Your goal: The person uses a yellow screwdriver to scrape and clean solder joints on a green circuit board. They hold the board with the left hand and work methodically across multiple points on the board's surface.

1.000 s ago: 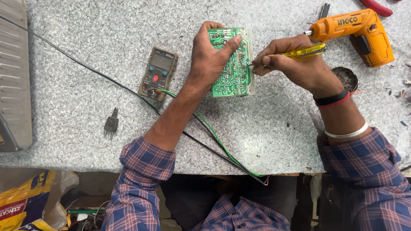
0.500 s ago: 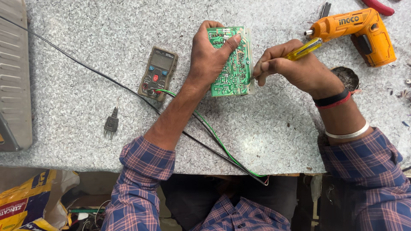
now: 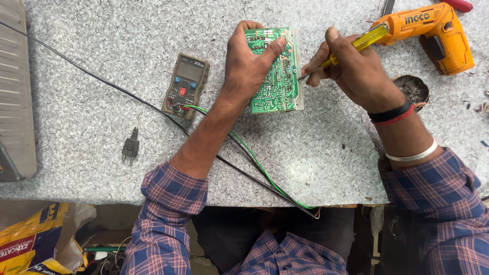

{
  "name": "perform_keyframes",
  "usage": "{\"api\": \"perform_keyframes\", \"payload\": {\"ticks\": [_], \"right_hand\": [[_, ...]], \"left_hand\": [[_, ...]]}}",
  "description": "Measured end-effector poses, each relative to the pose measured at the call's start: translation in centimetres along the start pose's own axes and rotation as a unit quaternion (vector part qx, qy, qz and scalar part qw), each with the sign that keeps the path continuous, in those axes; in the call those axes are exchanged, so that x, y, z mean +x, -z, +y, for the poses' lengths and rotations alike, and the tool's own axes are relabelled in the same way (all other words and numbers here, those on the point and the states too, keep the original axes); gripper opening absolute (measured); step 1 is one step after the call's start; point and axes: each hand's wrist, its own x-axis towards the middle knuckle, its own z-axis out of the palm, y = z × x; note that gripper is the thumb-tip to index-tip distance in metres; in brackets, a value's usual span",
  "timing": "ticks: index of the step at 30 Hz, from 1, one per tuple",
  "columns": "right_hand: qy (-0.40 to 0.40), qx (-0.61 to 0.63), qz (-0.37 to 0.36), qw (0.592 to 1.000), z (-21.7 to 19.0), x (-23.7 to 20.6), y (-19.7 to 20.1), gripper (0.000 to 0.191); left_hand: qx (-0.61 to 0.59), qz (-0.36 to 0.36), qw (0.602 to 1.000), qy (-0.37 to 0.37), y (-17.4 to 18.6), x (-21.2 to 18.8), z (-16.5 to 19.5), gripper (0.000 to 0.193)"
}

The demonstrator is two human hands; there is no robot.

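Note:
A green circuit board (image 3: 279, 76) lies solder side up on the speckled grey worktop (image 3: 102, 153). My left hand (image 3: 247, 66) presses on it from the left, thumb across its top. My right hand (image 3: 351, 69) grips a yellow-handled screwdriver (image 3: 364, 40), whose metal tip touches the board's right edge. A grey multimeter (image 3: 186, 85) sits left of the board, with a green lead (image 3: 254, 163) and a black lead running toward the table's near edge.
An orange cordless drill (image 3: 438, 33) lies at the far right, above a small round tin (image 3: 412, 89). A black cable crosses the table from the upper left, with a plug (image 3: 131, 147) lying nearby. A grey metal casing (image 3: 15, 91) sits at the left edge.
My right hand has shifted the screwdriver slightly, keeping its tip at the board's right edge. My left hand stays on the board.

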Motion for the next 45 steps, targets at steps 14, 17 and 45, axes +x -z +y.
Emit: {"api": "perform_keyframes", "payload": {"ticks": [14, 17, 45], "right_hand": [[-0.010, -0.106, 0.016, 0.994, -1.3, -0.5, -1.1, 0.047], [-0.013, -0.131, 0.012, 0.991, -1.6, -0.8, -1.4, 0.046], [0.179, -0.097, 0.036, 0.978, -0.4, -0.9, -0.3, 0.034]], "left_hand": [[0.002, -0.007, 1.000, 0.002, 0.0, 0.2, -0.1, 0.043], [0.013, -0.005, 1.000, -0.013, 0.0, 0.2, -0.2, 0.043], [0.005, -0.115, 0.991, 0.065, -0.7, -0.6, 0.8, 0.044]]}}
